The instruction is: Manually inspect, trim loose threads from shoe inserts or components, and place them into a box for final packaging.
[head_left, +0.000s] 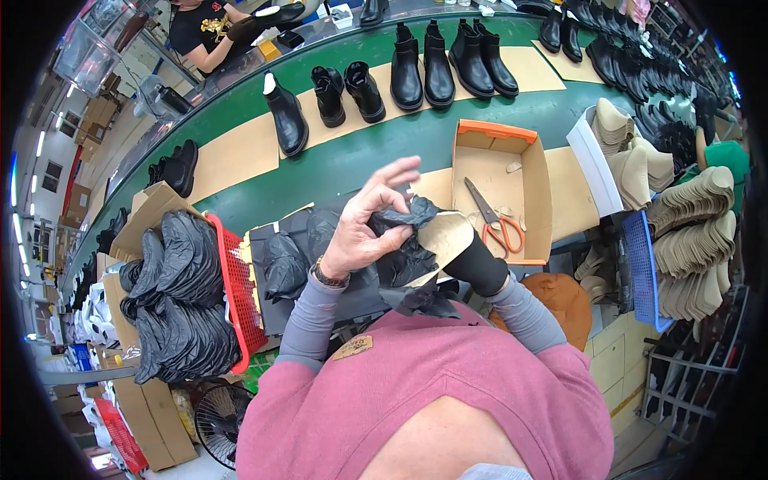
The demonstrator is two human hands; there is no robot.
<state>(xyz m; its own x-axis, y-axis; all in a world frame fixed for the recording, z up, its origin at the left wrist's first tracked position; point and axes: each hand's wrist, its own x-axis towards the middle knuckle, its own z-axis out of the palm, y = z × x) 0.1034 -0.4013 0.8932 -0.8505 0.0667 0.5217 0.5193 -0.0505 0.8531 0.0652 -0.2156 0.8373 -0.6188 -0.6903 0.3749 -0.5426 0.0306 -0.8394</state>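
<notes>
My bare left hand (358, 232), with a dark bracelet at the wrist, pinches a crumpled edge of black tissue paper (408, 260) between thumb and fingers. My right hand (478, 266), in a black glove, grips a beige curved insert (445, 238) that looks like cardboard. The black paper is partly wrapped around the insert's left end. Below and left of my hands lie a flat dark stack of sheets (279, 318) and black paper-wrapped pieces (286, 266). The fingers of my right hand are partly hidden behind the insert.
An open cardboard box (467, 188) holds orange-handled scissors (494, 218). Black boots (406, 70) line the green conveyor belt (352, 172). At left, a red basket (240, 296) stands by piled black wrapped pieces (188, 260); at right, beige inserts (696, 232) by a blue basket (646, 272). Another person (204, 32) works beyond the belt.
</notes>
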